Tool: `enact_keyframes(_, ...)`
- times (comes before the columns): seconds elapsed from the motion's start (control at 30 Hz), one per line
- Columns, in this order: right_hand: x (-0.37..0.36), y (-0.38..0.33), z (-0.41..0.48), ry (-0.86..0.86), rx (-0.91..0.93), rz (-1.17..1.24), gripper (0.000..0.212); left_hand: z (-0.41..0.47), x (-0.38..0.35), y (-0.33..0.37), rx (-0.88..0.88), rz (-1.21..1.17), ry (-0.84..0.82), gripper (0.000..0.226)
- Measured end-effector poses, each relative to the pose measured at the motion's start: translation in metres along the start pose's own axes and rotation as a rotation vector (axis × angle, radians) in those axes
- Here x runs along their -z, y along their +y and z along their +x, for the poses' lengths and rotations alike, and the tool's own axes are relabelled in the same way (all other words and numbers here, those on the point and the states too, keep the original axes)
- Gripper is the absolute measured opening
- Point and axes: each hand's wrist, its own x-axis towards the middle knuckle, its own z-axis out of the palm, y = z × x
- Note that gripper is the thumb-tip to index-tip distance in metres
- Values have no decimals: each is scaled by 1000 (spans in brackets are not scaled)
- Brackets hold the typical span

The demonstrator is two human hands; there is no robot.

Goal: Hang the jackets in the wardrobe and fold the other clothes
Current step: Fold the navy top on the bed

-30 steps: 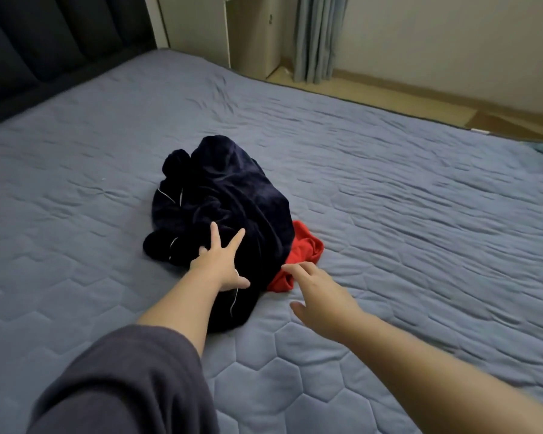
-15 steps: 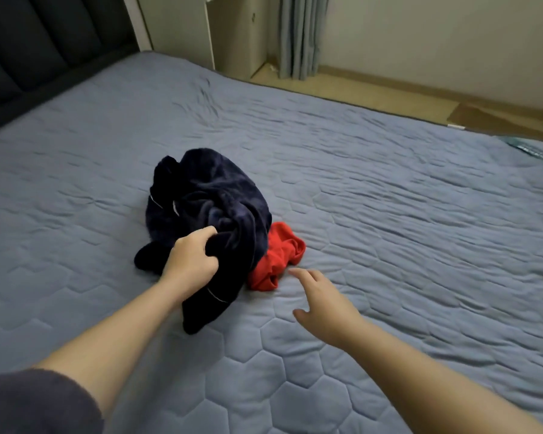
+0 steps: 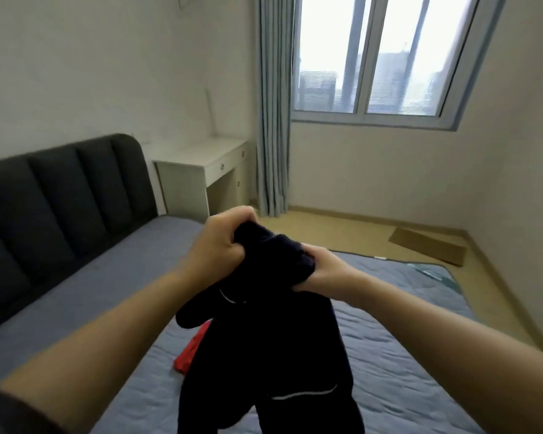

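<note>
clutching the navy garment (image 3: 264,355), left hand (image 3: 220,242) and right hand (image 3: 323,270) both curl round bunched cloth. soft, limp, probably light; its shoulders look the better hold.

Bed (image 3: 389,386): grey-blue quilted cover, dark padded headboard (image 3: 60,198) along the left side. Crumpled red garment (image 3: 187,357) lies on it near centre, only partly visible. Teal item (image 3: 433,272) at far right edge, too blurred to identify.

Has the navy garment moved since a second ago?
Yes. The navy garment has risen from the bed, left hand and right hand gripping it above the red garment.
</note>
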Motion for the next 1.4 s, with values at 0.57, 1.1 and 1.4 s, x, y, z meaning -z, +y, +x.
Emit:
enact_keyframes(0.57, 164, -187, -305, 87, -65, -41, 11, -12, -29, 326, -8, 266, 75, 10)
enact_keyframes(1.1, 201, -162, -368, 457, -165, -71, 10, 31, 18, 346, 245, 598, -295, 38)
enact_keyframes(1.4, 176, -217, -323, 526, -17, -209, 11, 16, -88, 399, 42, -253, -194, 42)
